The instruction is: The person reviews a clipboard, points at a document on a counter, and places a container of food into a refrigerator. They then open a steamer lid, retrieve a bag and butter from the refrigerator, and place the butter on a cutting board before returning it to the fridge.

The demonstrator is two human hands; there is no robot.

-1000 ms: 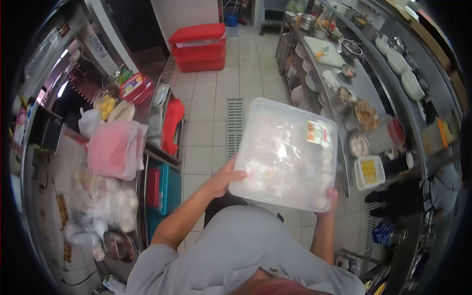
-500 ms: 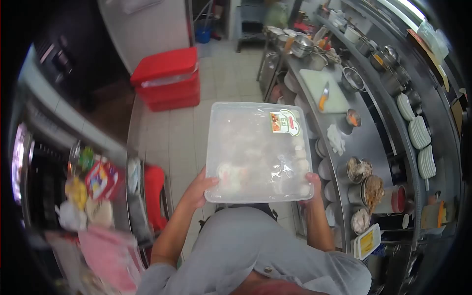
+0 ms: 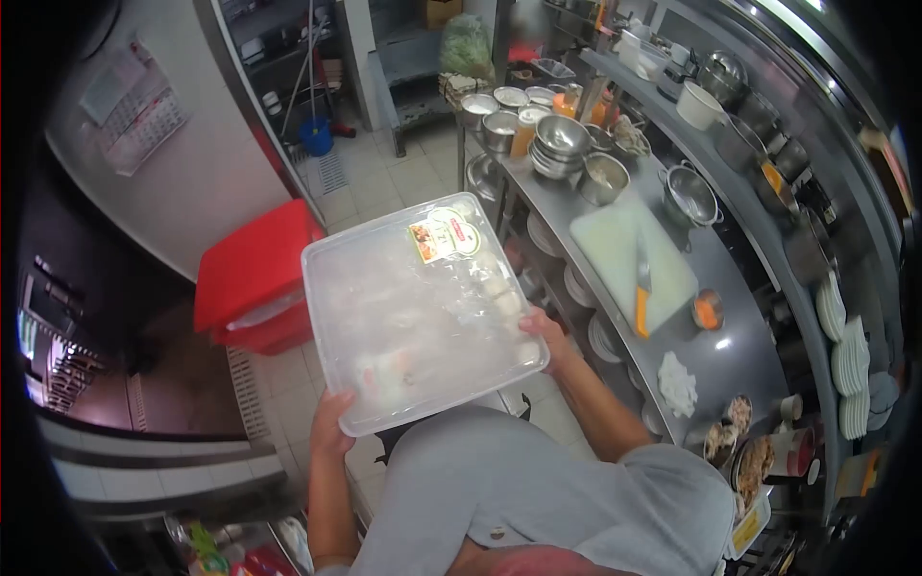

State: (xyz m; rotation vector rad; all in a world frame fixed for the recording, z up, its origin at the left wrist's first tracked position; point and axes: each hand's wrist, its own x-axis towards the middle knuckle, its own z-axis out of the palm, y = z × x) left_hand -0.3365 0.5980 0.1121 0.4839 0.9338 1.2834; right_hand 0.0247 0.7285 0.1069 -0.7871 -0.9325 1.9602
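Note:
A large square clear plastic container (image 3: 413,317) with a translucent lid is held in front of my body, above the floor. Its lid bears a printed label near the far right corner, and pale lumps show through the right side. My left hand (image 3: 333,420) grips the near left corner, fingers partly under it. At the near right corner, my right hand (image 3: 545,338) grips the edge with the thumb on top. What the container's middle holds is blurred by the lid.
A red lidded bin (image 3: 254,274) stands on the floor at left. Along the right runs a steel counter (image 3: 740,355) with a cutting board (image 3: 615,250), an orange-handled knife (image 3: 642,298), a crumpled white cloth (image 3: 677,384) and metal bowls (image 3: 562,139). A blue bucket (image 3: 315,136) sits at the back.
My view has turned and moved forward, bringing the counter's far end and red bin nearer. The container has shifted left and tilted in view, still in both hands.

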